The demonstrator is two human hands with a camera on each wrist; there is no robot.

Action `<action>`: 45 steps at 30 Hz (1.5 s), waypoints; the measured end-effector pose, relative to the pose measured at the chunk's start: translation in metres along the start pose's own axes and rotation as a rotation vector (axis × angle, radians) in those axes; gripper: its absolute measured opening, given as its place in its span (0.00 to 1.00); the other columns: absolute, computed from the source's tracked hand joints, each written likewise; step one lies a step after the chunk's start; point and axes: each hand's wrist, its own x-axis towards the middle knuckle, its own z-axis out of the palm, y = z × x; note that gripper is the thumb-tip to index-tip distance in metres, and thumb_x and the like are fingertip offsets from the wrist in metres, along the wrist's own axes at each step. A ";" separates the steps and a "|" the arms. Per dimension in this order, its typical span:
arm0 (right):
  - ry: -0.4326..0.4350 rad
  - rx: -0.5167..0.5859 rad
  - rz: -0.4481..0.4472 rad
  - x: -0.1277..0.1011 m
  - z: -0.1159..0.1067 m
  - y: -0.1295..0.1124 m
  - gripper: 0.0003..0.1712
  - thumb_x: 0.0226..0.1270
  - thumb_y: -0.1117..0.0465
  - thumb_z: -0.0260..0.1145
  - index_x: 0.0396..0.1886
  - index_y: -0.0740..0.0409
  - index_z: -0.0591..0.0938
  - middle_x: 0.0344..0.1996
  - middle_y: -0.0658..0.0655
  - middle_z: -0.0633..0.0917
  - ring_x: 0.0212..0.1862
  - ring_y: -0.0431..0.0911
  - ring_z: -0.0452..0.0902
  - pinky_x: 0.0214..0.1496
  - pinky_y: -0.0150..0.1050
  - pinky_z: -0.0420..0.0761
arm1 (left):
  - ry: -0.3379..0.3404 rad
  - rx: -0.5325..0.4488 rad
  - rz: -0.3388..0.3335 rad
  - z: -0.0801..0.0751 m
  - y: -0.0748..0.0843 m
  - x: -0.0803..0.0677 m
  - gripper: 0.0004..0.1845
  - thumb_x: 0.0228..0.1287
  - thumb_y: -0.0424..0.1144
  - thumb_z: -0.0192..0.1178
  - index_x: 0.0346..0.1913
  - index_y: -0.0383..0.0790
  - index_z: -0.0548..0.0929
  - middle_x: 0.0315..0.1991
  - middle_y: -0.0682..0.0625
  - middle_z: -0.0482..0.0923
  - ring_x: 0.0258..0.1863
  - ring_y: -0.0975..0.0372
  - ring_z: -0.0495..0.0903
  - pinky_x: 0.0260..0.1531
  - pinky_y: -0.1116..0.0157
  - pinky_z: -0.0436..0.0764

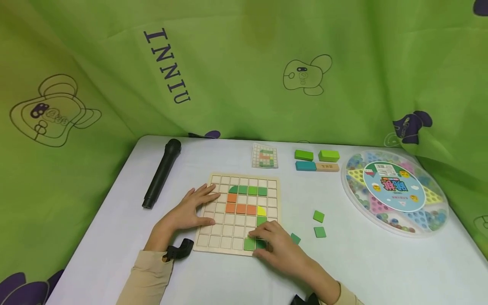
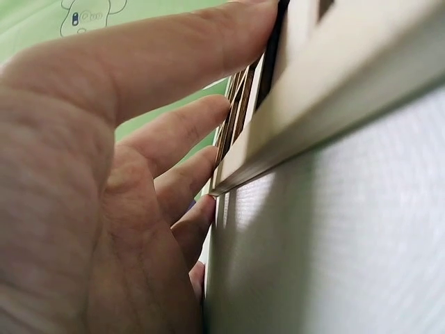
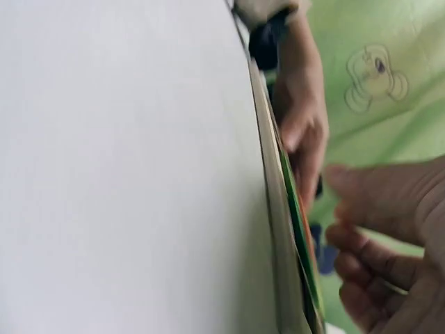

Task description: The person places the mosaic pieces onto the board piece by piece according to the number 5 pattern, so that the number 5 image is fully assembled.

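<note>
A square wooden grid board (image 1: 227, 231) lies on the white table, with flat colored tiles in some cells. Green tiles form a row near its top, beginning with a rounded green tile (image 1: 234, 189). Orange tiles (image 1: 241, 209) and a yellow quarter-round tile (image 1: 261, 210) sit below them. My left hand (image 1: 190, 207) rests on the board's left edge, fingers spread and thumb on the frame. Over the lower right corner hovers my right hand (image 1: 280, 248), beside a green tile (image 1: 249, 244). In the right wrist view its thumb (image 3: 375, 195) stands apart from the loosely bent fingers, nothing between them.
Loose green tiles (image 1: 320, 232) lie right of the board. Behind it are a pattern card (image 1: 258, 149) and several colored blocks (image 1: 305, 166). A round game box (image 1: 413, 192) with marbles stands at right, a black microphone (image 1: 162, 173) at left. Green cloth hangs behind.
</note>
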 end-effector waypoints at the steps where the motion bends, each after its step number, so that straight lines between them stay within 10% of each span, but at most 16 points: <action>1: 0.003 0.006 0.006 -0.001 -0.004 0.001 0.21 0.53 0.57 0.73 0.49 0.52 0.83 0.46 0.43 0.79 0.50 0.38 0.71 0.52 0.36 0.78 | 0.001 -0.003 -0.001 0.000 0.000 0.000 0.44 0.47 0.55 0.70 0.68 0.45 0.68 0.74 0.46 0.54 0.75 0.47 0.46 0.72 0.44 0.40; 13: 0.165 -0.115 0.145 -0.054 -0.058 0.054 0.26 0.47 0.63 0.76 0.50 0.52 0.82 0.47 0.44 0.81 0.50 0.44 0.78 0.49 0.42 0.82 | -0.001 0.004 0.017 -0.003 0.003 -0.002 0.43 0.48 0.55 0.70 0.68 0.44 0.68 0.74 0.44 0.55 0.74 0.46 0.47 0.71 0.43 0.41; 21: 0.115 -0.145 0.353 -0.077 -0.081 0.076 0.21 0.51 0.64 0.74 0.48 0.51 0.83 0.45 0.46 0.81 0.51 0.48 0.77 0.52 0.49 0.79 | -0.011 0.014 0.001 -0.004 0.002 -0.001 0.44 0.48 0.55 0.70 0.69 0.45 0.67 0.74 0.45 0.54 0.75 0.47 0.47 0.72 0.44 0.40; 29: 0.167 -0.180 0.285 -0.082 -0.077 0.086 0.19 0.48 0.69 0.74 0.41 0.49 0.84 0.41 0.42 0.78 0.42 0.34 0.76 0.45 0.31 0.80 | -0.006 0.007 -0.008 -0.002 0.001 -0.003 0.45 0.47 0.55 0.70 0.69 0.46 0.67 0.74 0.47 0.54 0.75 0.48 0.46 0.72 0.44 0.40; 45: 0.201 0.043 0.108 -0.050 -0.052 0.051 0.19 0.48 0.66 0.75 0.42 0.50 0.83 0.37 0.40 0.80 0.37 0.38 0.77 0.36 0.30 0.80 | -0.006 0.010 -0.013 -0.001 0.000 -0.001 0.44 0.48 0.55 0.70 0.69 0.46 0.68 0.74 0.47 0.54 0.75 0.48 0.47 0.72 0.45 0.41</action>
